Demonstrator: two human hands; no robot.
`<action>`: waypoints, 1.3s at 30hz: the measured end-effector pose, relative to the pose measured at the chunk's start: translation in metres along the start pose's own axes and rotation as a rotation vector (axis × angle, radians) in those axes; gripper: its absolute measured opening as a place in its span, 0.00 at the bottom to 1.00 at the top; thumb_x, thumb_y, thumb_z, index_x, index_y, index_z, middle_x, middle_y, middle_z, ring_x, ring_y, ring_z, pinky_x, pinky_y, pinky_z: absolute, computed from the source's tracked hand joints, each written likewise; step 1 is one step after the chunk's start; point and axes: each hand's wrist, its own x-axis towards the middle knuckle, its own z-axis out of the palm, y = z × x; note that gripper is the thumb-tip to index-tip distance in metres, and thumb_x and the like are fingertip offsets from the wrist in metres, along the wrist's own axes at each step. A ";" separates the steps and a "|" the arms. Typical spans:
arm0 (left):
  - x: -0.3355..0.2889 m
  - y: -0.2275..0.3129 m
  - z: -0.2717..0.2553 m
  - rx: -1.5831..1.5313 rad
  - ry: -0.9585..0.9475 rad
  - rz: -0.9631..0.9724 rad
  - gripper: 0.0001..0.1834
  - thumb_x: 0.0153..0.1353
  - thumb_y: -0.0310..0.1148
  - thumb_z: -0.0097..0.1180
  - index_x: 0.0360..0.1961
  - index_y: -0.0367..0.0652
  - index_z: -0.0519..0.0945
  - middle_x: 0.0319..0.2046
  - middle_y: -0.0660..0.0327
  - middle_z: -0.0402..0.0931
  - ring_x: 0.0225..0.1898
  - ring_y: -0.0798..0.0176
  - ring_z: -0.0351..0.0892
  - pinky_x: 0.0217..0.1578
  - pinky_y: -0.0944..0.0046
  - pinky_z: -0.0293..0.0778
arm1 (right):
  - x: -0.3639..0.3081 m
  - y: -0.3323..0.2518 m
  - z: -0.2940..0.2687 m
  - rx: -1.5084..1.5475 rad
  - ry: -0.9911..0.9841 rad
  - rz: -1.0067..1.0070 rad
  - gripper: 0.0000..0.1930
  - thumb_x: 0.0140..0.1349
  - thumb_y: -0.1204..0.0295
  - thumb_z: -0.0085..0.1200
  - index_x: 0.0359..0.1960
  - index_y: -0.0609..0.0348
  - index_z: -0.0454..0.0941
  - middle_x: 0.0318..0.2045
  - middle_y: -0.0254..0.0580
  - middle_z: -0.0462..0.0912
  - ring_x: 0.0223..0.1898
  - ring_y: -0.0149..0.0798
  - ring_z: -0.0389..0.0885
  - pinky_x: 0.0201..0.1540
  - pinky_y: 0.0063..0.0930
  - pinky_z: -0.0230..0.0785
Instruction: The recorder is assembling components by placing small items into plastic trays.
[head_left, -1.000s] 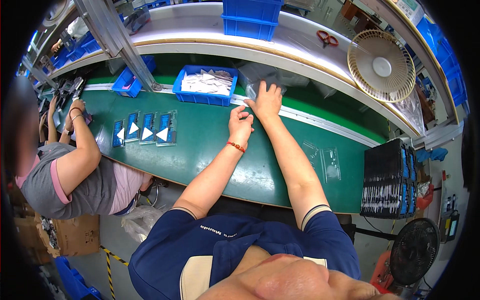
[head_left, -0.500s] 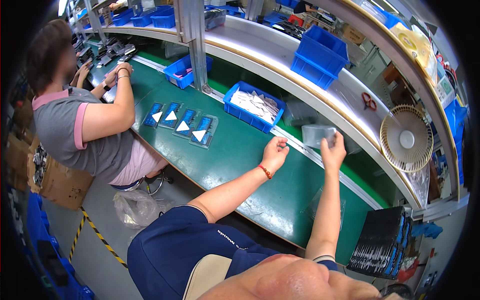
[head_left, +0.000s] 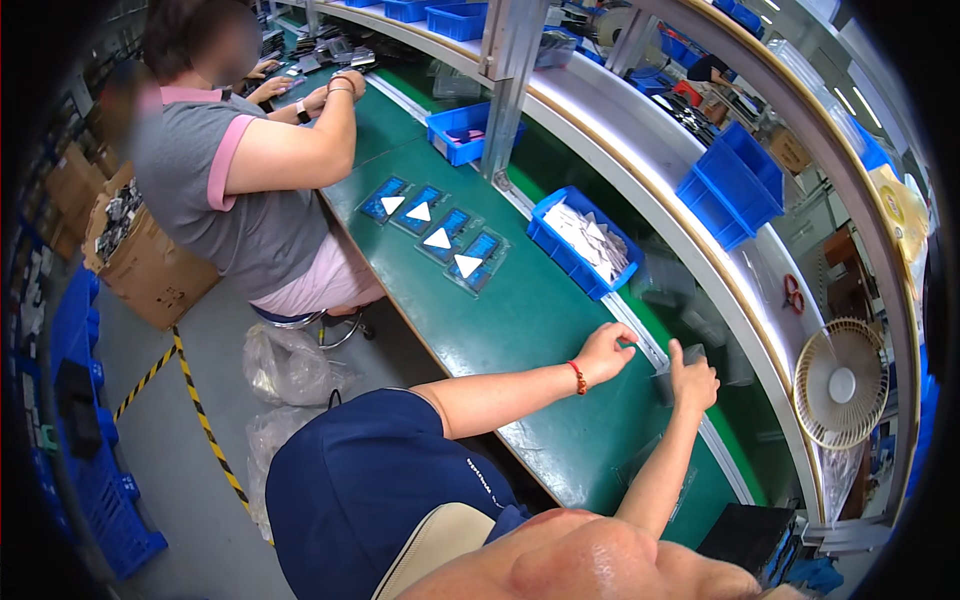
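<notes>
My right hand [head_left: 694, 379] is over the far edge of the green table, its fingers closed on a clear plastic tray [head_left: 691, 354]. Fingers and blur hide much of that tray. Just to its left, my left hand [head_left: 604, 356] hovers above the table with loosely curled fingers, the thumb apart from them, and nothing visible between. Beyond it stands a blue bin [head_left: 583, 272] filled with white triangular pieces [head_left: 590, 240]. To the left, several clear trays with blue contents lie in a row, each bearing a white triangle [head_left: 468, 266].
A co-worker [head_left: 240, 160] sits at the left of the table [head_left: 520, 350]. Clear trays move past, blurred, on the green belt [head_left: 735, 420]. Stacked blue bins [head_left: 735, 190], red scissors [head_left: 793, 294] and a round fan [head_left: 842, 385] are on the shelf. Black trays [head_left: 745, 540] stand at right.
The whole view has swung, so the table and bins appear farther right. My right hand has brought the clear tray lower and nearer my left hand, which stays loosely curled.
</notes>
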 end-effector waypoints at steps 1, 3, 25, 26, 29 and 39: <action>-0.001 0.000 -0.001 -0.003 0.002 -0.008 0.09 0.54 0.25 0.60 0.38 0.41 0.79 0.40 0.61 0.72 0.31 0.69 0.73 0.36 0.66 0.74 | -0.005 -0.005 -0.004 -0.132 -0.086 -0.054 0.33 0.50 0.46 0.61 0.54 0.53 0.75 0.54 0.56 0.72 0.54 0.57 0.72 0.52 0.46 0.70; -0.001 0.000 -0.003 -0.004 0.007 -0.018 0.09 0.54 0.25 0.59 0.38 0.42 0.79 0.40 0.61 0.72 0.31 0.69 0.72 0.36 0.66 0.74 | -0.004 -0.008 -0.002 -0.329 -0.190 -0.109 0.38 0.48 0.42 0.60 0.58 0.48 0.72 0.56 0.54 0.70 0.54 0.57 0.72 0.53 0.45 0.70; -0.008 0.008 -0.002 -0.238 -0.212 -0.178 0.05 0.61 0.31 0.58 0.36 0.43 0.79 0.28 0.67 0.77 0.29 0.76 0.73 0.28 0.72 0.71 | -0.008 0.040 -0.012 0.260 0.069 -0.201 0.35 0.49 0.57 0.63 0.60 0.53 0.68 0.49 0.61 0.76 0.53 0.59 0.72 0.56 0.48 0.64; -0.007 0.008 -0.003 -0.386 -0.276 -0.252 0.06 0.61 0.33 0.58 0.37 0.44 0.79 0.29 0.68 0.77 0.29 0.76 0.73 0.28 0.73 0.71 | -0.018 0.037 -0.011 0.425 0.044 -0.305 0.35 0.49 0.58 0.65 0.59 0.55 0.69 0.49 0.61 0.76 0.52 0.59 0.72 0.56 0.48 0.64; -0.005 0.023 -0.012 -0.541 -0.340 -0.273 0.09 0.63 0.37 0.58 0.37 0.43 0.78 0.32 0.65 0.78 0.30 0.74 0.76 0.29 0.73 0.73 | -0.064 0.020 0.002 0.541 0.017 -0.454 0.38 0.47 0.56 0.67 0.58 0.63 0.69 0.48 0.61 0.76 0.52 0.58 0.73 0.57 0.45 0.62; -0.016 0.022 -0.014 -0.610 -0.604 -0.406 0.05 0.65 0.32 0.54 0.38 0.42 0.76 0.32 0.64 0.76 0.34 0.71 0.76 0.33 0.71 0.74 | -0.135 0.023 0.022 0.680 0.057 -0.316 0.35 0.58 0.53 0.58 0.62 0.60 0.64 0.46 0.57 0.70 0.50 0.53 0.66 0.57 0.43 0.59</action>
